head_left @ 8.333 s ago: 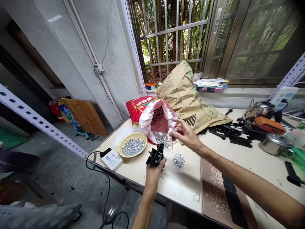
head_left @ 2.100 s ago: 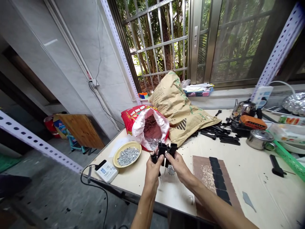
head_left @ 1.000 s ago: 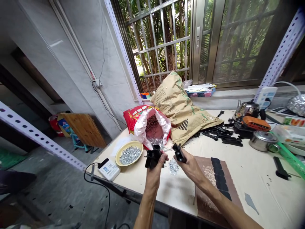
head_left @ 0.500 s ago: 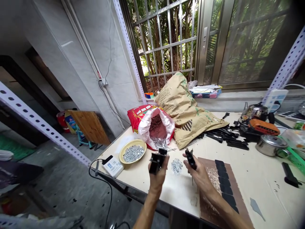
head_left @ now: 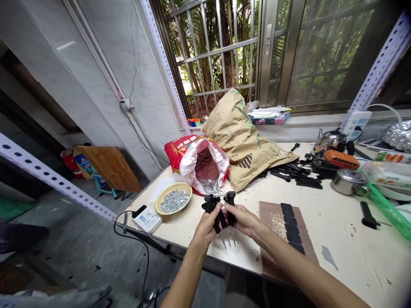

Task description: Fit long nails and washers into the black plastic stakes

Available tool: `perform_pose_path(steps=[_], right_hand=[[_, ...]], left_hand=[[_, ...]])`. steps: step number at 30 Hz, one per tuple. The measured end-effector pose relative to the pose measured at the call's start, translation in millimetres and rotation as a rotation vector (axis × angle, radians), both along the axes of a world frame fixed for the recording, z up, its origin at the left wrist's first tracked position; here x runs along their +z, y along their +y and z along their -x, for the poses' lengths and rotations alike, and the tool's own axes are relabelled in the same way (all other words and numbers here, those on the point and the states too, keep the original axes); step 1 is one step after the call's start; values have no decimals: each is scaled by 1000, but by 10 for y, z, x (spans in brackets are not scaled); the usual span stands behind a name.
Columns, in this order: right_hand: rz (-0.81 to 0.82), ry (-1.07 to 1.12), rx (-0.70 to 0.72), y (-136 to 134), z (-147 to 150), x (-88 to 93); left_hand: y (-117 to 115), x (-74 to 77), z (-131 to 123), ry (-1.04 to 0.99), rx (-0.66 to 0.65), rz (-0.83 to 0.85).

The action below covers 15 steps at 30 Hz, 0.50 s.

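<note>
Both hands meet over the front of the table, in the middle of the head view. My left hand (head_left: 205,226) is closed around black plastic parts (head_left: 211,204) with knobby upper ends. Fingers of my right hand (head_left: 244,219) grip another black plastic part (head_left: 230,208), held upright right beside them. Thin metal rods (head_left: 228,238) stick out below the parts toward the tabletop. Close behind stands an open red and white bag (head_left: 189,164), with brown screw-like pieces inside and silver ones at its mouth. The hands cover the spot where a small heap of shiny bits lay.
Left of the hands are a yellow bowl (head_left: 158,206) of small shiny metal pieces and a white box (head_left: 147,219) with a cable. A brown paper sack (head_left: 237,137) leans behind. Rightward lie a brown board (head_left: 302,218) with black pads, black parts (head_left: 292,174) and a lidded metal pot (head_left: 349,182).
My hands, apart before, have come together, bringing the black parts side by side. The shiny heap between them is now hidden. The view has shifted slightly to the right.
</note>
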State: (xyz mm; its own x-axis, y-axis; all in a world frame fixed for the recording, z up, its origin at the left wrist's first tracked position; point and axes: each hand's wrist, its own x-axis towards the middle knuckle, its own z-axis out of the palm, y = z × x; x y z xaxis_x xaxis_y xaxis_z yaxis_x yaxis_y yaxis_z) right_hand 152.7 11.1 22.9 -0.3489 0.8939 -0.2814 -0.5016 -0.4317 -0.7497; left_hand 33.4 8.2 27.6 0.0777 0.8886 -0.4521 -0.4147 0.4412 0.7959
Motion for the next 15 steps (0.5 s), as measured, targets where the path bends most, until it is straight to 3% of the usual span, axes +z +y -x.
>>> perform_pose_path(steps=[2, 4, 7, 11, 15], right_hand=[[-20, -27, 17, 54, 130, 10], [-157, -196, 42, 98, 224, 10], [-580, -627, -22, 123, 271, -38], [-917, -848, -106, 36, 208, -171], [-1467, -1217, -176, -19, 88, -260]], left_hand=[[8, -33, 33, 44, 25, -36], [16, -38, 83, 62, 47, -61], [40, -22, 189, 35, 55, -65], [103, -9, 340, -39, 32, -34], [129, -1, 460, -72, 0, 7]])
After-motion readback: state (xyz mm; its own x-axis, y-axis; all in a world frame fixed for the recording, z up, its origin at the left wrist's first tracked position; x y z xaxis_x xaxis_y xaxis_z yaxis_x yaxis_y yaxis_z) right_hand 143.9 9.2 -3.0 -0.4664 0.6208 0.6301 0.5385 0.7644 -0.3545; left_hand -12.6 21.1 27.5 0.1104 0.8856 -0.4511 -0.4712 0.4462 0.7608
